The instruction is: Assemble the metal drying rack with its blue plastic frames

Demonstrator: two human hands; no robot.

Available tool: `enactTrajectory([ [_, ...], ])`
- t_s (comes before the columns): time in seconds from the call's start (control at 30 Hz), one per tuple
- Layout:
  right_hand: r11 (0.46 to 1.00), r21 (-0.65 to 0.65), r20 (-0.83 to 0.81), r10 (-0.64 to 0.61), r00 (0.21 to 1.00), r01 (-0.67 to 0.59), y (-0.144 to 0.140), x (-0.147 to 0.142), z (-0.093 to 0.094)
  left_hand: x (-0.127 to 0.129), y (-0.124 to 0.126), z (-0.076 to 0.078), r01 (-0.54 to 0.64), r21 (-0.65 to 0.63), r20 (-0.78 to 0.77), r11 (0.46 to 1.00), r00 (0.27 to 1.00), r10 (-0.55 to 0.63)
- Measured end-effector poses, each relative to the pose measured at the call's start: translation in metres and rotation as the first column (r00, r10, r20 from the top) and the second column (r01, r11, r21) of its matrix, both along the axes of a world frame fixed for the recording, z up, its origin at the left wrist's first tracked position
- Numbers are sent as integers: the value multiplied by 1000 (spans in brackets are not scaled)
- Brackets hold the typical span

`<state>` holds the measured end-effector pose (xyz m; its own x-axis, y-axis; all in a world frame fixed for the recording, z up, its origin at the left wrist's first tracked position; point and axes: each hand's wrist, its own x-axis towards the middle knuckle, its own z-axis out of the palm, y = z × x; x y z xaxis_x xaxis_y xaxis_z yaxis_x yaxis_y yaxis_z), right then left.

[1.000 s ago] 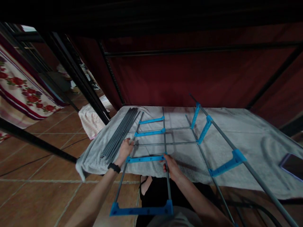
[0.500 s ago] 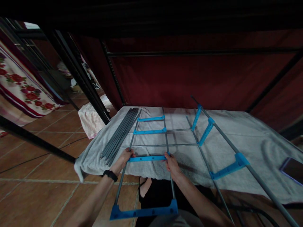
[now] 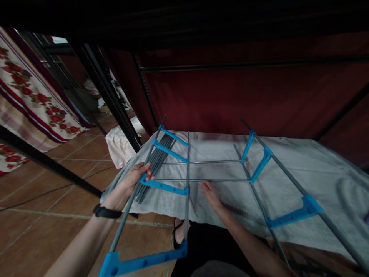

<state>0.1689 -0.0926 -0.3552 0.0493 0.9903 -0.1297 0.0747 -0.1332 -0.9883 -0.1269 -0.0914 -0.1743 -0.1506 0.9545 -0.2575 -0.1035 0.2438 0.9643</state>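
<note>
Left hand closed on the grey metal tube rack frame with blue plastic connectors (frame centre-left, tilted). Right hand open, flat on grey towel.

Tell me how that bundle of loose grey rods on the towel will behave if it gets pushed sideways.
The grey rods look round and slim, so they would probably roll and spread apart rather than slide as one. Nothing visibly binds them. The grey towel under them looks soft, which may slow rolling. They appear straight and stiff, likely light singly; the left hand grips the rack frame just beside them.
</note>
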Motion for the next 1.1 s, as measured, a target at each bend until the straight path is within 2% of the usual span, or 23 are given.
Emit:
enactTrajectory([
  [0.07, 995, 87, 264, 31, 964, -55, 12, 3, -2, -10, -4, 21, -7, 25, -56, 1000, 998, 9],
  [0.1, 987, 106, 417, 64, 907, -118, 18, 3, -1, -15, -5, 30, -6, 47, -96, 999, 995, 10],
  [0.13, 975, 110, 586, 96, 805, -196, 22, 2, -1, -20, -7, 37, -3, 68, -144, 998, 989, 13],
  [0.2, 938, 71, 828, 135, 544, -340, 30, -1, 1, -31, -8, 49, 4, 100, -251, 995, 968, 22],
  [0.27, 906, 17, 909, 162, 384, -422, 37, -6, 3, -44, -7, 57, 7, 94, -333, 996, 943, 25],
  [0.37, 869, -65, 944, 213, 252, -491, 48, -10, 10, -65, -6, 61, 3, 69, -351, 998, 936, 21],
  [0.5, 859, -96, 952, 226, 204, -503, 58, -7, 21, -84, -5, 55, -7, 82, -340, 997, 940, 34],
  [0.6, 855, -81, 957, 210, 199, -512, 60, -3, 29, -84, -4, 50, -13, 63, -380, 998, 924, 36],
  [0.93, 832, -119, 953, 249, 174, -543, 55, -1, 34, -43, 10, 44, 10, 87, -266, 996, 964, 14],
  [1.1, 820, -123, 956, 249, 155, -559, 49, 0, 30, -33, 24, 30, 97, 87, -335, 992, 940, -62],
])
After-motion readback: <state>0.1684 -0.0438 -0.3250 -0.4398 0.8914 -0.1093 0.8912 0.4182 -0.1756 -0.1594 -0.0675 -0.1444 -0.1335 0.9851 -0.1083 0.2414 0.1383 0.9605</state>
